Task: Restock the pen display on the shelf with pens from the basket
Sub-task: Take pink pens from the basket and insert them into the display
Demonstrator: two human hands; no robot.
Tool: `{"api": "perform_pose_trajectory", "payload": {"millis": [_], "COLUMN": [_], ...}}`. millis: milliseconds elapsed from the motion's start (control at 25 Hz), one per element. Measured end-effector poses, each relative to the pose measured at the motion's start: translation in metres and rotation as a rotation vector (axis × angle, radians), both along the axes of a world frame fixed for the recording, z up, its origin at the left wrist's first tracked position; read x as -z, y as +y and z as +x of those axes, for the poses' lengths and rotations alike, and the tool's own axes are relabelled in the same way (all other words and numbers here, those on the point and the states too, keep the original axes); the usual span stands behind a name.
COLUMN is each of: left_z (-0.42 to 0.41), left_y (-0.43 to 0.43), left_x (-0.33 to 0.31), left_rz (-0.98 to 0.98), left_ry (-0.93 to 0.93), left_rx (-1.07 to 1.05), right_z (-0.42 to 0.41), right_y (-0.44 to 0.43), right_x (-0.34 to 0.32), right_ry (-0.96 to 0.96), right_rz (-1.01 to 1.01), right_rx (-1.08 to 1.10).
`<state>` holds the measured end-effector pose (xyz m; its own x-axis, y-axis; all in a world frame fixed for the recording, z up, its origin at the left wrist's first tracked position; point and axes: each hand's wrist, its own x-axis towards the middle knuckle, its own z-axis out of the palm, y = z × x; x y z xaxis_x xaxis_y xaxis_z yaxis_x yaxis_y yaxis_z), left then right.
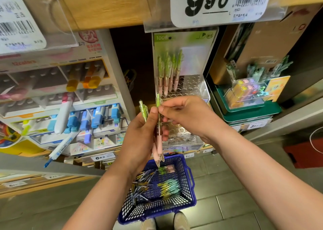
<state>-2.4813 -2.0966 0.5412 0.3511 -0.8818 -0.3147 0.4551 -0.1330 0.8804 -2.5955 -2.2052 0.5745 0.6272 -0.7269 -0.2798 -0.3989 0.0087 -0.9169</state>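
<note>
Wooden shelf board above clear pen display, few green-pink pens upright at its back left | blue basket on floor, loose pens inside | left hand grips pen bunch | right hand pinches one pen's top

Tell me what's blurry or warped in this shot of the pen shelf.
Head view: wide-angle bows the shelf edge and stretches the forearms; the price tag is crisp, the displayed pens soft, the lower-left shelf front motion-smeared; the held pens and basket read clearly.
</note>
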Motion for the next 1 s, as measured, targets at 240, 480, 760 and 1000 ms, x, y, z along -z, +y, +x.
{"api": "perform_pose_trajectory", "payload": {"millis": [240,480,760,1000], "left_z": [-0.003,-0.005,-0.003,-0.001], "left_y": [-0.004,-0.006,-0.004,-0.002], "left_x": [0.005,0.008,0.007,0.008], "left_rz": [0.112,0.148,0.047,0.025], "left_ry": [0.129,0.137,0.113,0.025], "left_rx": [-0.023,-0.039,-0.028,0.003], "right_z": [-0.007,-0.004,0.011,0.012], "right_y": [-0.023,-0.065,-0.062,-0.055], "right_x": [-0.014,-0.034,-0.021,-0.007], "right_ry": [-0.256,-0.228,-0.155,0.065], "right_rz": [-0.003,-0.37,-0.641,-0.783], "right_rx": [0.316,0.541,0.409,0.274]}}
